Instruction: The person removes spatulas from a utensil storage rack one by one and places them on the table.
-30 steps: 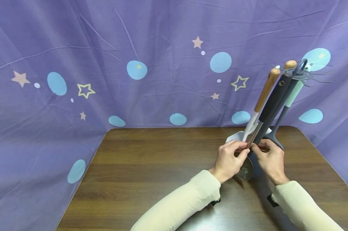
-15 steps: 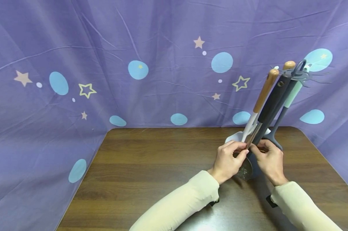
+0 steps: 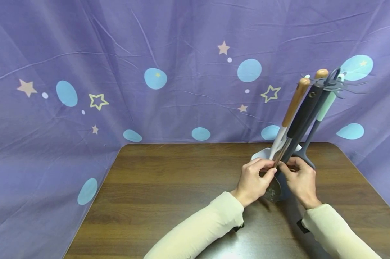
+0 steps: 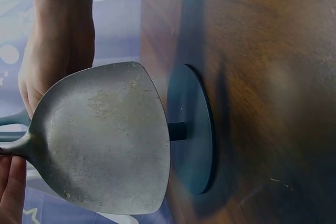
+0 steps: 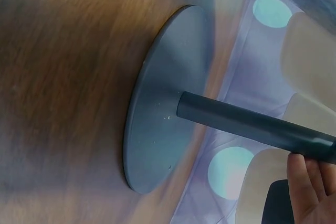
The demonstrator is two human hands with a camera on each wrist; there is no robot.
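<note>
A dark grey utensil stand (image 3: 291,148) with a round base (image 5: 157,119) stands on the wooden table, kitchen tools hanging around its pole. Near its shaft's lower end, a metal turner (image 4: 110,140) is pinched between the thumb and fingers of my left hand (image 3: 251,180). This turner has a black handle (image 3: 305,109) and hangs blade down, its broad blade in front of the pole. On the other side, my right hand (image 3: 302,181) grips the pole; its fingers (image 5: 302,182) show against it in the right wrist view.
Around the stand hang tools with wooden handles (image 3: 295,102) and one with a mint handle (image 3: 326,104). Pale utensil heads (image 5: 310,51) surround the pole. Thin hooks spread from the stand's top. A purple patterned curtain (image 3: 182,36) rises behind the brown table (image 3: 169,180).
Both hands, the stand and its hanging tools have shifted slightly left in the head view. The grips look the same.
</note>
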